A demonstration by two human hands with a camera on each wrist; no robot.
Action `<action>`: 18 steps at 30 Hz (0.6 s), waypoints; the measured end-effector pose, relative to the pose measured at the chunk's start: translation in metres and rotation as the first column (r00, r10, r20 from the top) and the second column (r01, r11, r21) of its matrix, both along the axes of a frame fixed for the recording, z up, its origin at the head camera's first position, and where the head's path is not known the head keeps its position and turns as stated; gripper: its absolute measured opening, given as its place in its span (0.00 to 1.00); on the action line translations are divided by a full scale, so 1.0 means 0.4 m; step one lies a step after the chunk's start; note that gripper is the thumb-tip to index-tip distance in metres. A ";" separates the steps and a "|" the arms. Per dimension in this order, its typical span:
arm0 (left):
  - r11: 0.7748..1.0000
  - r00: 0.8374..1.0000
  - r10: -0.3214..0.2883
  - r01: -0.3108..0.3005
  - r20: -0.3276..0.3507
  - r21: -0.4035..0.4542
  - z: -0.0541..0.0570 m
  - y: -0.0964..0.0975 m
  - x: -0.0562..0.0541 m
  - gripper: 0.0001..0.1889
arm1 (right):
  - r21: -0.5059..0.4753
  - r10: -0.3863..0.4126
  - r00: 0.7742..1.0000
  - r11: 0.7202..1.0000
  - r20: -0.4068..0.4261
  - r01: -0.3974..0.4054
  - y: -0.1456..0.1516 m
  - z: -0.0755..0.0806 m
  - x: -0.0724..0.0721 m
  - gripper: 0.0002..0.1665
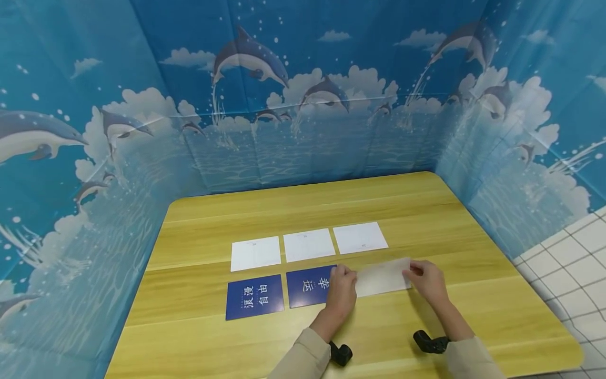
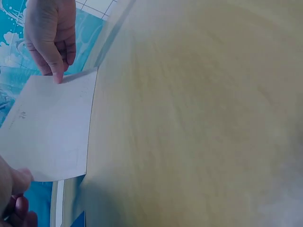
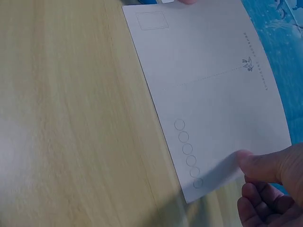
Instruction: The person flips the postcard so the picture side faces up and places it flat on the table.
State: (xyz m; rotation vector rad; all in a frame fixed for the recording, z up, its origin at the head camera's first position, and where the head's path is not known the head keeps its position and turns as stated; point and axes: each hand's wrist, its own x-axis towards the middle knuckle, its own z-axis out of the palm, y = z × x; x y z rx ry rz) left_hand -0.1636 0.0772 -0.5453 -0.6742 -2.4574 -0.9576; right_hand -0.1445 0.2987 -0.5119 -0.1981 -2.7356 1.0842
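A postcard (image 1: 382,278) stretches between both hands, held by its two short ends. My left hand (image 1: 342,290) pinches its left end, and my right hand (image 1: 427,281) pinches the right end between thumb and fingers. In the right wrist view the upper face of the postcard (image 3: 213,90) is white, with a stamp box, a dotted line, a small bird print and a row of circles. Just left of my left hand lies a dark blue card (image 1: 307,287) with white characters, partly covered by that hand. Another blue card (image 1: 254,297) lies farther left.
Behind the blue cards, three white cards lie in a row: left (image 1: 255,253), middle (image 1: 309,245) and right (image 1: 361,238). The yellow wooden table (image 1: 189,226) has rounded corners. A dolphin-print curtain (image 1: 293,142) hangs around its back and sides.
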 end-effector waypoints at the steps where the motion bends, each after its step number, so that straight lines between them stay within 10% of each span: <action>1: 1.000 1.000 -0.001 0.001 -0.019 0.000 -0.002 -0.002 0.000 0.05 | 0.007 0.007 1.000 1.000 -0.010 -0.006 0.001 0.003 0.003 0.19; 10: 0.999 0.998 -0.046 0.047 -0.043 0.021 -0.001 -0.016 0.010 0.05 | 0.064 0.043 0.997 0.997 -0.066 -0.039 0.009 0.027 0.032 0.14; 18: 0.985 0.965 -0.169 0.158 0.199 0.069 0.042 -0.035 0.034 0.11 | 0.121 0.055 0.992 0.992 -0.114 -0.041 0.014 0.035 0.060 0.10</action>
